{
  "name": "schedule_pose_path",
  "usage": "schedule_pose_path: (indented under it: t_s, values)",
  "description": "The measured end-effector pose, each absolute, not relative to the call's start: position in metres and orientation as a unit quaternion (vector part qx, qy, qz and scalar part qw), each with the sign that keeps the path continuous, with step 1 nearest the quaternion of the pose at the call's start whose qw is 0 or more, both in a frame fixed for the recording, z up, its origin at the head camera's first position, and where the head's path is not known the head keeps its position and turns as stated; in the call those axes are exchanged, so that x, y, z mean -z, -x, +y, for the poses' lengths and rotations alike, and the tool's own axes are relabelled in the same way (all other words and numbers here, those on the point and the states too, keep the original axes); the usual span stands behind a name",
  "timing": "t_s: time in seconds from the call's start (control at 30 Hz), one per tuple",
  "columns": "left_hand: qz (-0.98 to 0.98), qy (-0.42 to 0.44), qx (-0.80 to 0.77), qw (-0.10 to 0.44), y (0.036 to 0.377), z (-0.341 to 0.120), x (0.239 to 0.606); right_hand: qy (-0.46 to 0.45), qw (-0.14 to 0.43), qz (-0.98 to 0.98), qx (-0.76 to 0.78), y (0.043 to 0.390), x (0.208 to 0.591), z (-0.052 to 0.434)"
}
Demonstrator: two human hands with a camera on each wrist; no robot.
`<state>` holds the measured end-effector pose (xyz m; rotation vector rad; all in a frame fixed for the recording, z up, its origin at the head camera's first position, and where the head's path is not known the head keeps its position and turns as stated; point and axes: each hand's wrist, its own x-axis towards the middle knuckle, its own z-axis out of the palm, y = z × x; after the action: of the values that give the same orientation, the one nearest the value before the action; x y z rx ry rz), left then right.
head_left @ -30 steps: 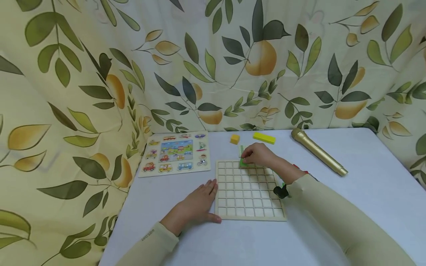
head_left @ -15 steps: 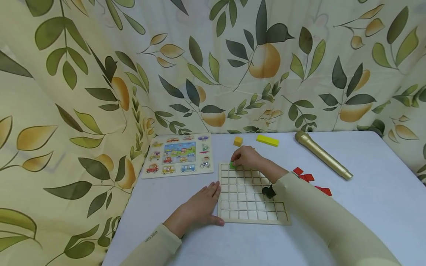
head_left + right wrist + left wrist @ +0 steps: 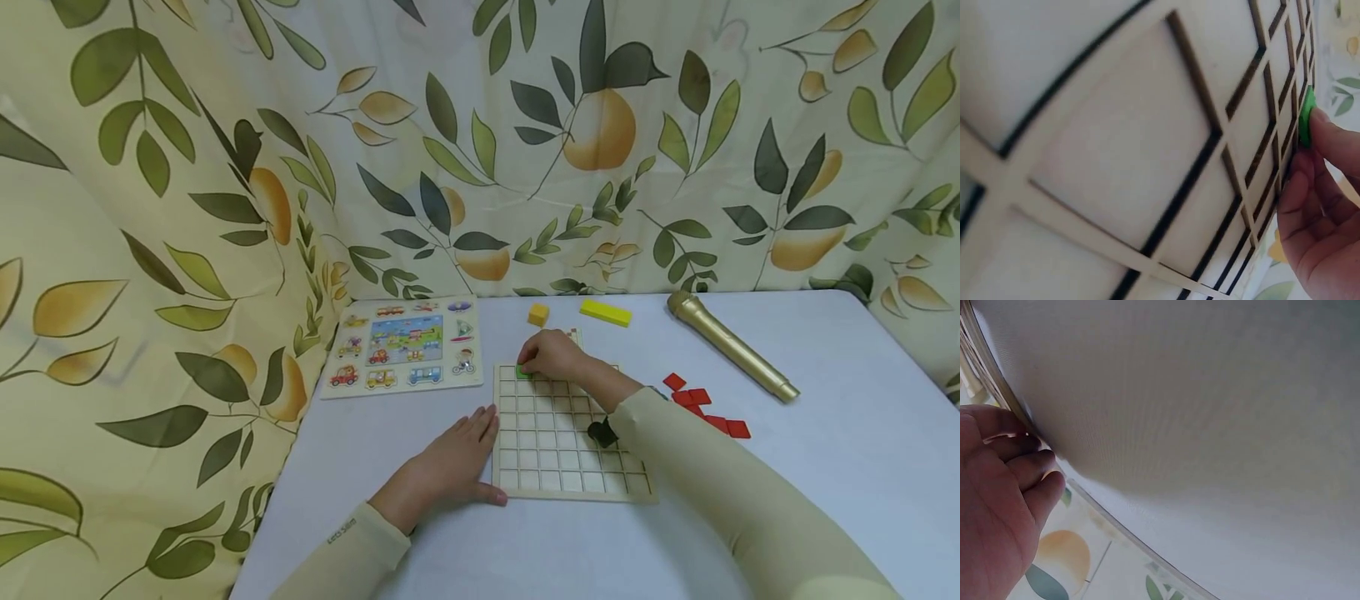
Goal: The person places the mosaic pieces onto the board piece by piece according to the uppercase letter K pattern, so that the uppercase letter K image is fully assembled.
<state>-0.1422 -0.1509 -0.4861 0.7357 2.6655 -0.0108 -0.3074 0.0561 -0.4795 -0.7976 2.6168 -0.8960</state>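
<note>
A wooden grid board (image 3: 540,442) with rows of square cells lies flat on the white-covered table. At its far left corner, my right hand (image 3: 553,354) pinches a small green tile (image 3: 522,372) between thumb and fingertips. In the right wrist view the green tile (image 3: 1305,117) stands tilted at the grid, partly covered by the thumb. My left hand (image 3: 450,458) rests beside the board, its extended fingers touching the left edge and its thumb near the front corner. The left wrist view shows the left hand (image 3: 997,494) with fingertips at that edge.
Several red tiles (image 3: 697,397) lie right of the board, beside the right sleeve. A gold microphone (image 3: 735,346) lies farther right. Behind the board are an orange cube (image 3: 537,314) and a yellow bar (image 3: 605,312). A picture puzzle board (image 3: 405,379) sits at the back left.
My right hand has carried the green tile leftward along the board's far row to the corner, then lowered slightly. More red tiles show beside the arm. The left hand stays at the edge.
</note>
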Motion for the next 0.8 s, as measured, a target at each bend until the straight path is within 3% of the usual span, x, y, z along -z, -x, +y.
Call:
schedule_pose_path:
  t_s: [0.43, 0.8]
  values:
    - [0.945, -0.264, -0.001, 0.194, 0.142, -0.147, 0.486, 0.27, 0.132, 0.897, 0.324, 0.303, 0.481, 0.065]
    - [0.948, -0.26, -0.004, 0.185, 0.14, -0.15, 0.486, 0.205, 0.109, 0.912, 0.337, 0.295, 0.443, 0.146]
